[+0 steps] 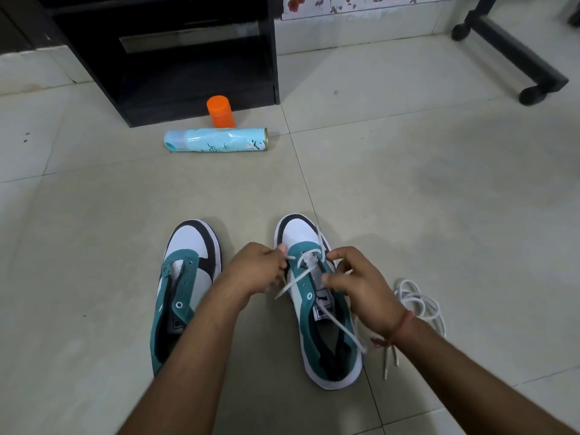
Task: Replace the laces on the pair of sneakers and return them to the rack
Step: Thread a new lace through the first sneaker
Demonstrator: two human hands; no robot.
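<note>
Grip: left hand (257,268) and right hand (357,282) each pinch the white lace (306,271).
Right sneaker (317,296): on the floor, lowest eyelets threaded.
Left sneaker (185,284): beside it, unlaced.
Spare lace (417,301): coiled just right.
Rack (175,54): well ahead, return pending.

pale tiled floor (408,183) carries: two teal-white sneakers (188,277) side by side, loose white lace (420,302) beside right one, spray can (216,140) lying flat, orange container (220,111) upright, black rack (175,58).
</note>
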